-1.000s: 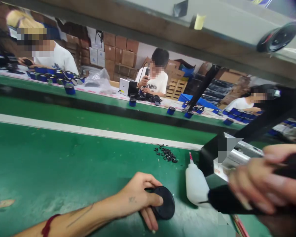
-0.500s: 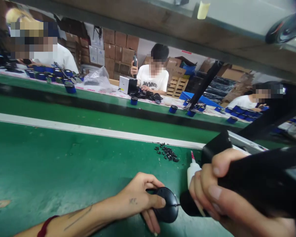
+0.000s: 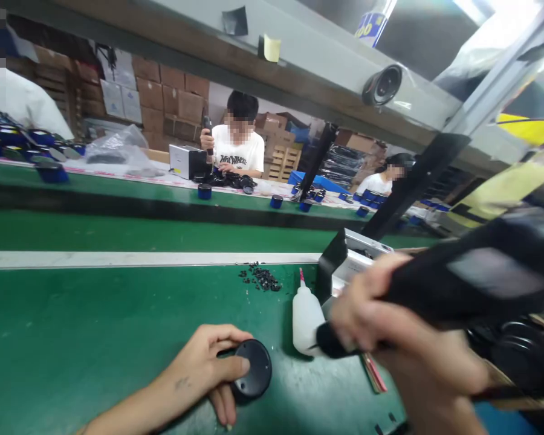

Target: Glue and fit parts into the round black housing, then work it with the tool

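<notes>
My left hand (image 3: 213, 368) grips a round black plastic part (image 3: 255, 370) on the green bench, thumb on its top face and fingers around its side. Small holes show near that part's rim. My right hand (image 3: 390, 326), blurred, is closed around a black electric screwdriver (image 3: 462, 278). Its tip points left and is apart from the round part. Behind the tip stands a white squeeze bottle (image 3: 307, 320) with a red-tipped nozzle. A loose pile of small black screws (image 3: 260, 278) lies farther back on the bench.
A metal-and-black box (image 3: 344, 260) stands behind the right hand. A carton with black round parts (image 3: 517, 350) sits at the right. Across the bench, co-workers (image 3: 238, 145) sit by several blue-black round parts (image 3: 204, 191). A shelf beam (image 3: 317, 78) crosses overhead.
The screwdriver tip, formerly at the round part's face, has come away to the right and up. My left hand still holds the part. The camera view has swung to the right.
</notes>
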A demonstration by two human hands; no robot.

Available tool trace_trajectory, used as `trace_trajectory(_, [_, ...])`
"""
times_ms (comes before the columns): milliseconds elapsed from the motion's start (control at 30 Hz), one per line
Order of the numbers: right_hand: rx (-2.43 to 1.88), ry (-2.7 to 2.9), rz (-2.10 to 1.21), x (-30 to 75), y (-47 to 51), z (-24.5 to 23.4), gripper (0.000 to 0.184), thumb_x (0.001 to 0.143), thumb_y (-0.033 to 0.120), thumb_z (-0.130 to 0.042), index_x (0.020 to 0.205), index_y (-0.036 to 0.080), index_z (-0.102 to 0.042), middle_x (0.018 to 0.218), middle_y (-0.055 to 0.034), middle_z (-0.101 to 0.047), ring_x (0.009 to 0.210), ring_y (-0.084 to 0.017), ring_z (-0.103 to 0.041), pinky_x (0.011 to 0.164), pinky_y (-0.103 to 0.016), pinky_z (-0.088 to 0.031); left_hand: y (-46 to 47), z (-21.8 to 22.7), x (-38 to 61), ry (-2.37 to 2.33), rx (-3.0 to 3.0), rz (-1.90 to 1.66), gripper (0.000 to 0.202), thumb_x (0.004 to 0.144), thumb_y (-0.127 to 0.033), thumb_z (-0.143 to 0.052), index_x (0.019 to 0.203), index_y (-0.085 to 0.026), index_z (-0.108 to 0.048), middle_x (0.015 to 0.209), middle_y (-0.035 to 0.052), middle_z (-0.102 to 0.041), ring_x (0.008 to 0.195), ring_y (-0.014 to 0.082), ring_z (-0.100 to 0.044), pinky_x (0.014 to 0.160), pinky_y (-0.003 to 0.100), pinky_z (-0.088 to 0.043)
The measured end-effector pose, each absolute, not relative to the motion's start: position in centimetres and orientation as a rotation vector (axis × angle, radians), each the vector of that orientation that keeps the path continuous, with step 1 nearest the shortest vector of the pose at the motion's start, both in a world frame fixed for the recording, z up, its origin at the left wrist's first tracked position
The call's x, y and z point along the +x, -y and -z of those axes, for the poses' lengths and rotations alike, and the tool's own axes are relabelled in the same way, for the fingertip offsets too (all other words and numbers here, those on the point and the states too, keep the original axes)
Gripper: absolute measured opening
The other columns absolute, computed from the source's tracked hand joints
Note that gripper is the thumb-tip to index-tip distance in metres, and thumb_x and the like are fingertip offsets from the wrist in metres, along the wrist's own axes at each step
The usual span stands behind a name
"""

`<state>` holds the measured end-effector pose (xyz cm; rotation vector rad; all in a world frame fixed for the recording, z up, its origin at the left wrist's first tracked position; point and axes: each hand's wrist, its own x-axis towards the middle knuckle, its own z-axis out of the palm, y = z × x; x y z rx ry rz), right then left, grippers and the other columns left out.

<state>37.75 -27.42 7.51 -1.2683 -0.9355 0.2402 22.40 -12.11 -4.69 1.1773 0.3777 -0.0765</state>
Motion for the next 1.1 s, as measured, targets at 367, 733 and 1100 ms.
trace_trajectory(367, [-1.242,0.777,0.113,47.7,28.6,-7.3,0.02,0.067,0.012,-0.069,0.073,0.017,-0.05,0.044,0.0122,-0.045,0.034,-0.006,-0.042,0.037,-0.019,-0.042,12.9,7.0,21.9,-0.39,1.235,-0.01,0.086,0.076,-0.055,-0.068,0.136,-0.002,-0.038,0.067,0.0126,-0.073,0.046,0.0196,-0.067,0.04,0.02,-0.05])
trace_trajectory(733, [-1.337,0.601,0.026,48.8,28.9,-8.6,0.018,0.069,0.02,-0.07,0.072,0.016,-0.053,0.043,0.0123,-0.041,0.033,-0.006,-0.039,0.036,-0.018,-0.039,12.6,7.2,21.9,-0.386,1.205,-0.007,0.079,0.077,-0.051,-0.07,0.134,-0.005,-0.041,0.08,0.0158,-0.074,0.047,0.0188,-0.068,0.04,0.02,-0.05])
trace_trajectory(1100, [-1.059,0.76,-0.345,40.1,26.6,-9.2,0.018,0.068,0.012,-0.059,0.083,0.022,-0.06,0.043,0.0064,-0.038,0.03,-0.008,-0.035,0.033,-0.025,-0.034,13.0,5.9,22.0,-0.389,1.195,0.001,0.08,0.072,-0.051,-0.069,0.131,-0.002,-0.044,0.052,0.0033,-0.063,0.039,0.0154,-0.06,0.038,0.019,-0.046])
